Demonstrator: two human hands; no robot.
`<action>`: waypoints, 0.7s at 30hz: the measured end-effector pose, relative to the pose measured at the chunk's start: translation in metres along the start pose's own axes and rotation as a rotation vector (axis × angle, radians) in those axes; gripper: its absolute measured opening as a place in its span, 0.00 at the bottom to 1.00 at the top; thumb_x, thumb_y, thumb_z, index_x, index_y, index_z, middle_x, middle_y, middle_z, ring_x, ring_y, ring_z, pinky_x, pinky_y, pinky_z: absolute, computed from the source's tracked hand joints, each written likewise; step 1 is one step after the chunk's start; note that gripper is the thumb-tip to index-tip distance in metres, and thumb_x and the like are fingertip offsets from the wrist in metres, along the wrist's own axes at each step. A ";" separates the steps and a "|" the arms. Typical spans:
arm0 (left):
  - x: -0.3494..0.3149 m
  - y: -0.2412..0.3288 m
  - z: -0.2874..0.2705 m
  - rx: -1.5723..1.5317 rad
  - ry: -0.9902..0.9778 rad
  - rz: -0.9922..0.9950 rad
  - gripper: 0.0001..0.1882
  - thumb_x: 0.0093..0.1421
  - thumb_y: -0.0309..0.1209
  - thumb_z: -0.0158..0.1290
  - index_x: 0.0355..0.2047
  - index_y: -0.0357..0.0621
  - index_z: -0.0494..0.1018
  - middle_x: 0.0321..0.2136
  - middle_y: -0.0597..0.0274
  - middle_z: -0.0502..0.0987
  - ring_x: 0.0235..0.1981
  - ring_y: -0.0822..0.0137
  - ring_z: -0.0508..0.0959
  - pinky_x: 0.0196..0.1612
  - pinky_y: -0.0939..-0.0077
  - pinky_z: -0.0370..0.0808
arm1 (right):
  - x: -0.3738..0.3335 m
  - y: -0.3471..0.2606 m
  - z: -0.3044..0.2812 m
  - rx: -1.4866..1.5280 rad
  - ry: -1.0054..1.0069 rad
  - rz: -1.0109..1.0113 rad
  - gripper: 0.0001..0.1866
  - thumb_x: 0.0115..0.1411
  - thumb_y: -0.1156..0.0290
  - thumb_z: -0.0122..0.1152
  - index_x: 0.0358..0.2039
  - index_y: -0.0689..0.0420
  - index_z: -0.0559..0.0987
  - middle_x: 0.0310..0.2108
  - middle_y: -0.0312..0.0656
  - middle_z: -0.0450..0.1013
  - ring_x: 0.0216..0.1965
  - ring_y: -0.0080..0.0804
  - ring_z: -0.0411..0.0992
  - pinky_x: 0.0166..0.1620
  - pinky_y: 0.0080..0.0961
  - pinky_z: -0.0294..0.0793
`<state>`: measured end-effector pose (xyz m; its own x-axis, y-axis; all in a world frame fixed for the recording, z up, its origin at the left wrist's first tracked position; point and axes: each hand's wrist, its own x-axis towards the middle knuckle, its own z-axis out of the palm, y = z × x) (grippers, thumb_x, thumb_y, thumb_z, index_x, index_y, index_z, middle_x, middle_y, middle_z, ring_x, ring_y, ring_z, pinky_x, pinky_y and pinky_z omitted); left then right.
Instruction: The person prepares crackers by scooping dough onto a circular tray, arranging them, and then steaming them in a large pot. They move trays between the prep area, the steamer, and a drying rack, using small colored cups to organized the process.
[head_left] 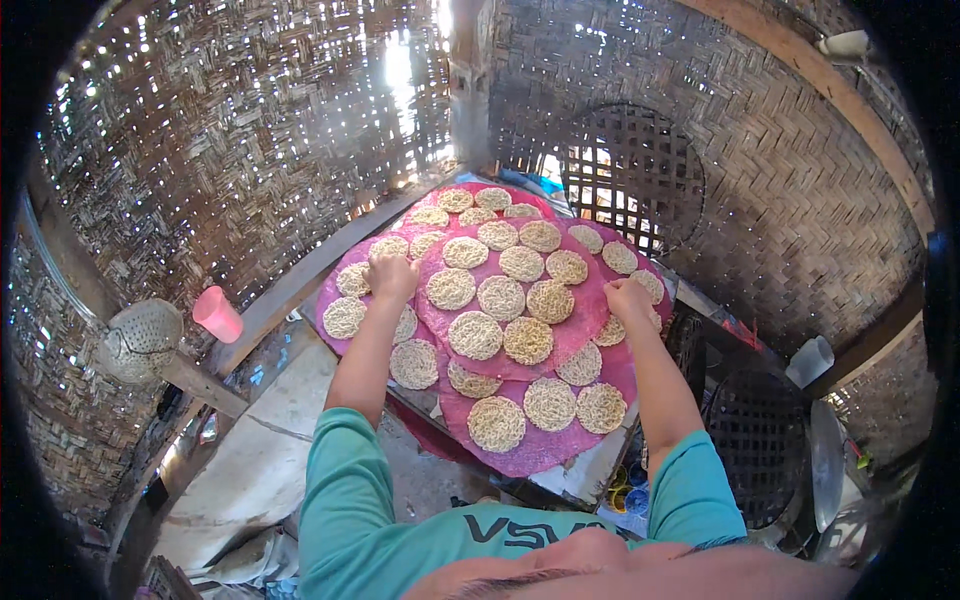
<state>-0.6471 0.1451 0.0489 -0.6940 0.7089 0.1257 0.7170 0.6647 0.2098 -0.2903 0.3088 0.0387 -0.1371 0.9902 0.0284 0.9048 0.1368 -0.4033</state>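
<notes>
Left grip: your left hand (395, 277) is closed in a fist at the 9 o'clock rim of the top sheet (587, 310), a pink round, and pinches its edge.
Right grip: your right hand (628, 298) is closed too, thumb and fingers pinching the rim at 3 o'clock.
Top sheet: spans the middle of the desk (590, 472) between your hands, overlapping other pink sheets.
Noodle discs: ten pale round noodle discs (501, 297) lie spread on the top sheet, some touching.
Lower sheet: the pink lower sheet (548, 450) shows at 6 o'clock, bearing more discs.
Surroundings: pink cup (218, 315) and colander (145, 340) at 9 o'clock; lattice tray (677, 175) against the woven wall (790, 165) at 1 o'clock.
</notes>
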 end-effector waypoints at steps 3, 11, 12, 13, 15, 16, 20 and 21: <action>-0.003 0.005 -0.001 0.017 0.028 0.034 0.20 0.52 0.51 0.50 0.36 0.52 0.77 0.42 0.60 0.73 0.49 0.60 0.67 0.50 0.58 0.65 | -0.007 -0.007 -0.004 0.065 0.017 -0.010 0.15 0.49 0.55 0.55 0.32 0.50 0.80 0.34 0.44 0.75 0.37 0.40 0.73 0.40 0.35 0.71; -0.006 0.004 0.000 -0.106 0.131 0.067 0.13 0.48 0.46 0.53 0.30 0.58 0.79 0.39 0.61 0.74 0.47 0.58 0.69 0.48 0.60 0.67 | -0.010 -0.011 0.003 0.170 0.183 -0.144 0.14 0.48 0.57 0.57 0.31 0.51 0.78 0.30 0.43 0.75 0.33 0.41 0.73 0.36 0.35 0.71; -0.004 0.004 0.004 -0.124 0.176 0.094 0.12 0.47 0.45 0.53 0.29 0.57 0.79 0.38 0.61 0.74 0.45 0.58 0.70 0.46 0.61 0.68 | -0.008 -0.013 0.004 0.164 0.206 -0.167 0.14 0.48 0.56 0.57 0.31 0.50 0.78 0.30 0.44 0.75 0.33 0.41 0.73 0.35 0.36 0.71; -0.008 0.010 0.000 -0.101 0.242 0.140 0.13 0.48 0.43 0.52 0.29 0.53 0.78 0.36 0.57 0.74 0.43 0.55 0.71 0.45 0.62 0.69 | -0.011 -0.015 0.000 0.153 0.230 -0.182 0.14 0.49 0.56 0.56 0.32 0.50 0.78 0.29 0.44 0.75 0.33 0.42 0.73 0.35 0.36 0.71; -0.006 0.020 -0.006 -0.283 0.190 0.181 0.12 0.52 0.42 0.49 0.31 0.50 0.75 0.34 0.53 0.75 0.40 0.53 0.73 0.44 0.59 0.68 | -0.021 -0.023 -0.011 0.249 0.334 -0.231 0.13 0.49 0.59 0.57 0.31 0.53 0.78 0.28 0.43 0.75 0.31 0.40 0.74 0.35 0.33 0.71; -0.004 0.029 -0.009 -0.377 0.154 0.220 0.12 0.55 0.41 0.48 0.32 0.49 0.74 0.32 0.50 0.75 0.39 0.52 0.74 0.44 0.58 0.68 | -0.019 -0.021 -0.013 0.299 0.381 -0.276 0.12 0.50 0.60 0.57 0.31 0.53 0.78 0.28 0.44 0.75 0.31 0.39 0.74 0.35 0.33 0.71; 0.014 0.038 -0.016 -0.531 0.341 0.439 0.11 0.57 0.34 0.41 0.29 0.40 0.67 0.23 0.44 0.71 0.26 0.46 0.72 0.29 0.54 0.67 | -0.012 -0.036 -0.023 0.314 0.522 -0.429 0.11 0.49 0.65 0.54 0.31 0.54 0.78 0.30 0.46 0.73 0.33 0.41 0.72 0.36 0.34 0.70; 0.020 0.037 -0.021 -0.410 0.563 0.576 0.09 0.57 0.33 0.41 0.29 0.40 0.67 0.22 0.46 0.71 0.25 0.47 0.71 0.29 0.54 0.67 | -0.008 -0.037 -0.023 0.337 0.527 -0.439 0.11 0.49 0.64 0.54 0.31 0.55 0.78 0.29 0.47 0.73 0.32 0.44 0.72 0.36 0.36 0.70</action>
<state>-0.6356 0.1788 0.0797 -0.2413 0.6141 0.7515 0.9586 0.0299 0.2833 -0.3137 0.2967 0.0740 -0.1686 0.7421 0.6487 0.6279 0.5882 -0.5097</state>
